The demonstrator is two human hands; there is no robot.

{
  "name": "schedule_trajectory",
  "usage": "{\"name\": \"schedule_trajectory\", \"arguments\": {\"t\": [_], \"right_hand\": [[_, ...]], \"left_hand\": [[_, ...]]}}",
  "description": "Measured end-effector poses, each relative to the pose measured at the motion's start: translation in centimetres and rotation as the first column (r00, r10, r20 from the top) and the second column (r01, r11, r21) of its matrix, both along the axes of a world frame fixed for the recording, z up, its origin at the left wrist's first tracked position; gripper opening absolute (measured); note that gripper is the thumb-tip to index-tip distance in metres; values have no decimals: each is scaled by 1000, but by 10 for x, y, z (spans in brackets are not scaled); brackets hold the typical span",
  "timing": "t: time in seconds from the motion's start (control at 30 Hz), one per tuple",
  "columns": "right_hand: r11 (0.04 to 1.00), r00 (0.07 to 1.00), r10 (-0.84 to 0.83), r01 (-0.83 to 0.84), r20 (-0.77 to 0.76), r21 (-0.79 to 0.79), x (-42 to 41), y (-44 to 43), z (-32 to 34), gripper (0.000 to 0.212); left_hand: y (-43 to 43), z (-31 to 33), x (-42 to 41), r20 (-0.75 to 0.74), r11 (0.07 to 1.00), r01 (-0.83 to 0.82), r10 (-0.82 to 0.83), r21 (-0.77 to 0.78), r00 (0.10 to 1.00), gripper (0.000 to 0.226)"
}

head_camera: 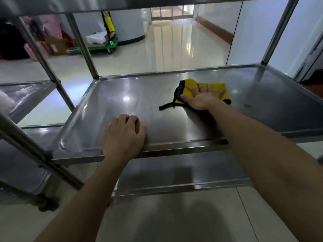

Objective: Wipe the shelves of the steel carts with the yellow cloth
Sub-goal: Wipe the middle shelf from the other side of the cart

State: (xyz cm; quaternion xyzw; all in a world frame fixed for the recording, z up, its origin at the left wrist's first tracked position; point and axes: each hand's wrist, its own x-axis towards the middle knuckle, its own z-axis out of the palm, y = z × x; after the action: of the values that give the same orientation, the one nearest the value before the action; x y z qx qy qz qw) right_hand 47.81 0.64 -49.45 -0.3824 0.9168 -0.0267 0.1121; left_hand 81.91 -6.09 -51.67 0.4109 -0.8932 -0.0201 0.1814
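Note:
The yellow cloth, edged in black with a loose black strip trailing left, lies flat on the middle shelf of a steel cart, towards its far right. My right hand presses down on the cloth with fingers spread. My left hand rests on the shelf's near edge, fingers curled over the rim. A lower shelf of the same cart shows beneath, and the underside of the top shelf runs across the top of the view.
A second steel cart stands close on the left, its posts crossing the view. Upright posts rise at the shelf's corners. Beyond lie a glossy tiled floor, a green trolley with boxes, and a corridor.

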Motion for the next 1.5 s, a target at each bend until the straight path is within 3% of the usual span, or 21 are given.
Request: {"name": "schedule_trajectory", "arguments": {"t": [0.07,0.2,0.37,0.47,0.63,0.77,0.83,0.93,1.07,1.2,1.3,1.5], "right_hand": [[1000,1000,17,-18,-10,-8,10,-32,4,92],[932,933,360,-360,-12,-47,89,-86,4,85],[854,857,516,-515,-15,-68,109,-62,1,79],[898,900,436,-435,-6,-70,49,-10,4,81],[998,998,56,-56,-4,-35,-99,117,2,87],[993,993,-116,116,-5,6,-151,174,0,90],[992,992,-126,126,-4,5,-136,169,4,88],[1000,1000,-8,8,-26,-12,-88,157,4,82],[961,963,264,-267,-63,-65,-8,158,-14,80],[937,942,331,-335,-48,-97,2,181,-9,77],[947,953,302,-304,-34,-105,-28,217,-7,86],[998,1000,8,-7,8,-56,-137,270,-9,90]], "left_hand": [[5,3,-1,18,1000,-2,2,-15,1000,49],[4,11,-2,-19,1000,-27,27,-13,999,45],[-1,19,-3,18,998,-44,44,34,999,36],[-6,18,-5,16,998,-47,47,33,999,34],[-10,24,-12,99,993,-87,79,81,992,38],[21,38,-52,111,990,-123,116,68,987,66],[50,35,-87,59,995,-26,21,93,998,69],[78,23,-130,87,991,103,-111,87,990,53],[70,17,-135,275,996,85,-84,10,958,53],[74,22,-135,143,995,60,-70,74,987,46],[74,21,-132,135,995,72,-80,68,988,44],[73,19,-133,177,994,79,-91,73,980,44]]}}
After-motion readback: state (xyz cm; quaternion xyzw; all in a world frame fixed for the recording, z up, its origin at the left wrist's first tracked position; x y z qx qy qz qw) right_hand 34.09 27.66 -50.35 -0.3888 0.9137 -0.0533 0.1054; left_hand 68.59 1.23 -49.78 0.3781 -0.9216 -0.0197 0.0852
